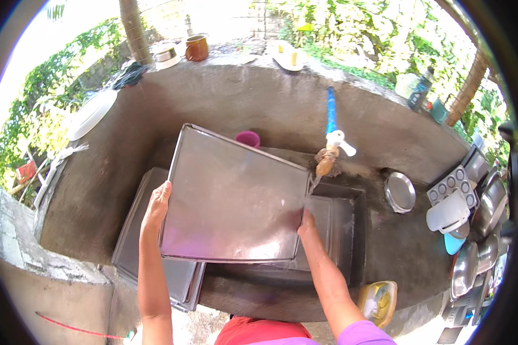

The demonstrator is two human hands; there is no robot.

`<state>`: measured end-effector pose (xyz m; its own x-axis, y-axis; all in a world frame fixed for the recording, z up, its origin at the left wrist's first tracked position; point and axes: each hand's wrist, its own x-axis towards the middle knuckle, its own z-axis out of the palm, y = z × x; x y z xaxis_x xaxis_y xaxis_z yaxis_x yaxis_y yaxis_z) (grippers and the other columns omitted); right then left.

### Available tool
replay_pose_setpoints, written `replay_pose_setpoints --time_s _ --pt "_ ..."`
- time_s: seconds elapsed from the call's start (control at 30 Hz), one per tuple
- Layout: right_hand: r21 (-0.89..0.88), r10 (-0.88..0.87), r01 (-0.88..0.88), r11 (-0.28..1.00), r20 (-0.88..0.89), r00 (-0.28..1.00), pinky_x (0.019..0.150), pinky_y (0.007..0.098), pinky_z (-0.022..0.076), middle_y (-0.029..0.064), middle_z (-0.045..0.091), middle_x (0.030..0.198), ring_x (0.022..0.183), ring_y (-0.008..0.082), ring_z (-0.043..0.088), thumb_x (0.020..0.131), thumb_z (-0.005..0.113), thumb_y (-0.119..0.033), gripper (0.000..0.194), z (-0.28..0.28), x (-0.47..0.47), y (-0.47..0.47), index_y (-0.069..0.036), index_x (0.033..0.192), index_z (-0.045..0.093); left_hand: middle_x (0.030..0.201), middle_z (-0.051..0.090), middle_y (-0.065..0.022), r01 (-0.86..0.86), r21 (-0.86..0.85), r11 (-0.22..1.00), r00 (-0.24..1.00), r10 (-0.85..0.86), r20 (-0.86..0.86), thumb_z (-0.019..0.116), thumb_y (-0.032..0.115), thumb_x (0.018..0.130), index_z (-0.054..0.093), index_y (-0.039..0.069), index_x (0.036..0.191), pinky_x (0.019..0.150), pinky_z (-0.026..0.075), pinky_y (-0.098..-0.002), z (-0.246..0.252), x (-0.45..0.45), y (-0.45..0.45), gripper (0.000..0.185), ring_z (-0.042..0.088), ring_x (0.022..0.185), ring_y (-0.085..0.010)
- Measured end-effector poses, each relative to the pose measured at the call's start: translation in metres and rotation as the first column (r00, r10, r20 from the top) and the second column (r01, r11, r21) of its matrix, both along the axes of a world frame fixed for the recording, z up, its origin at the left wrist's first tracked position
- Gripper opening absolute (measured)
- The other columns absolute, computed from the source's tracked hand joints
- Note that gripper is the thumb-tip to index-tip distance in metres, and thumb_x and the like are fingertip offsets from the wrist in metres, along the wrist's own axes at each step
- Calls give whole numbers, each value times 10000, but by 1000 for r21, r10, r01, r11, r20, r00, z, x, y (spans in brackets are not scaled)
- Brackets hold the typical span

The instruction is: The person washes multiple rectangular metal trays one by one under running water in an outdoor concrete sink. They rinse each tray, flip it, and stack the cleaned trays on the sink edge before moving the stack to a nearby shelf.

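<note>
A large rectangular metal baking tray [237, 198] is held up between my two hands, over a concrete sink. My left hand [157, 202] grips its left edge, and my right hand [306, 222] grips its right edge. The tray's flat face is turned towards me and shines near the bottom. Beyond its right upper corner is a tap with a white handle [341, 143] on a blue pipe [331, 110], with brown wrapping [326, 161] around its outlet. The sink basin [358, 233] is partly hidden behind the tray, and another tray [323, 228] shows inside it.
Stacked metal trays [131, 241] lean at the left. Behind the held tray sits a pink cup [248, 139]. To the right are round pans [400, 192], a muffin tin [451, 185], metal bowls [464, 269] and a yellowish tub [377, 304]. A brown mug [197, 47] stands on the wall.
</note>
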<state>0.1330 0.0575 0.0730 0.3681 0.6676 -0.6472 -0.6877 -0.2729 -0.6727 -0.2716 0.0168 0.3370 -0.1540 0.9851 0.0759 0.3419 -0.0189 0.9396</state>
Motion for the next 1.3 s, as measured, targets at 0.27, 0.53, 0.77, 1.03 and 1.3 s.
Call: replay_pose_setpoints --time_s 0.27,0.53,0.77,1.03,1.3 --pt "410 -65 110 905 -123 990 747 309 470 67 607 907 838 206 582 921 367 -436 454 145 -106 59 -34 981 568 1237 459 -136 -646 146 749 736 561 377 271 666 836 427 -73 1211 996 253 -315 44 -61 -86 844 406 1136 -201" --pt "832 557 -36 554 -339 758 911 373 396 111 604 1048 995 220 539 888 413 -378 358 151 -212 59 -59 871 572 1261 413 -167 -486 -32 874 443 278 852 484 217 772 294 49 1325 914 408 -402 -36 -106 -223 609 468 1103 -291" --pt "662 609 -171 730 -515 603 934 410 393 158 546 1154 1086 287 500 894 394 -389 467 98 -229 8 -8 1136 512 1222 430 -158 -580 -191 792 327 442 836 512 74 686 302 110 1329 906 438 -392 -171 -96 -281 677 478 1076 -302" --pt "246 614 -624 742 123 779 618 316 508 87 597 872 704 238 607 851 551 -241 247 19 -146 -61 -33 981 581 1156 480 -126 -717 -387 580 549 812 200 540 -69 720 353 50 1300 891 412 -375 -153 -80 -280 621 488 1042 -262" --pt "-548 436 -469 693 836 -333 1045 484 157 141 218 1415 1317 323 150 824 534 -268 618 -60 40 -123 -50 1342 277 1084 569 -204 -43 -155 987 989 20 -144 556 66 781 522 -17 1129 887 422 -347 -206 109 -100 359 561 996 -297"
